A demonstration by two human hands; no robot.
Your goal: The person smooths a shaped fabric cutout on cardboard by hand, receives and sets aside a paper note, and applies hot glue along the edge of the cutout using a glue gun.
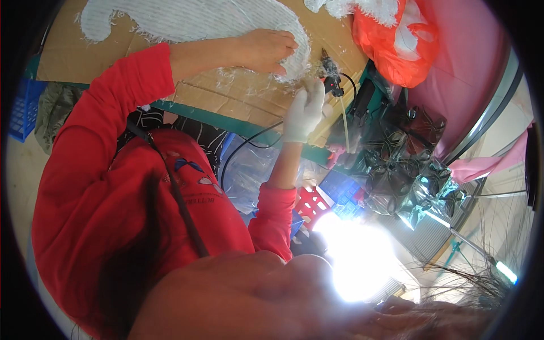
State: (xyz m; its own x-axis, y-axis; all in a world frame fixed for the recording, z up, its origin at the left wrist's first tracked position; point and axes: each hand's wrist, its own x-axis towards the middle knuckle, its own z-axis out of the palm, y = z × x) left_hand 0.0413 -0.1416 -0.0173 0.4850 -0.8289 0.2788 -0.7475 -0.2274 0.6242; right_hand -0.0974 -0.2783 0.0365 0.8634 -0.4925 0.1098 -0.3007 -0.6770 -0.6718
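Note:
My bare left hand (pixel 266 52) lies on the rounded end of a long white fabric piece (pixel 209 21) with frayed edges. Its fingers rest over the fabric, with the thumb spread toward the near edge. My right hand (pixel 305 113), in a white glove, is raised just right of that end, its fingers stretched and apart. Right beside those fingertips is a black corded tool (pixel 332 82) that looks like a hot glue gun, its narrow tip pointing away from me. Stringy clear material clings around the tip. A pale translucent stick (pixel 346 131) trails from its rear. Any contact between glove and tool is unclear.
Cardboard (pixel 226 93) covers the table, strewn with white fibres. An orange-red plastic bag (pixel 396 51) with white material stands at the far right. Black cable (pixel 241 148) crosses the table's near edge. Dark clear-wrapped items (pixel 391 164) and a glaring lamp (pixel 357 258) are at right.

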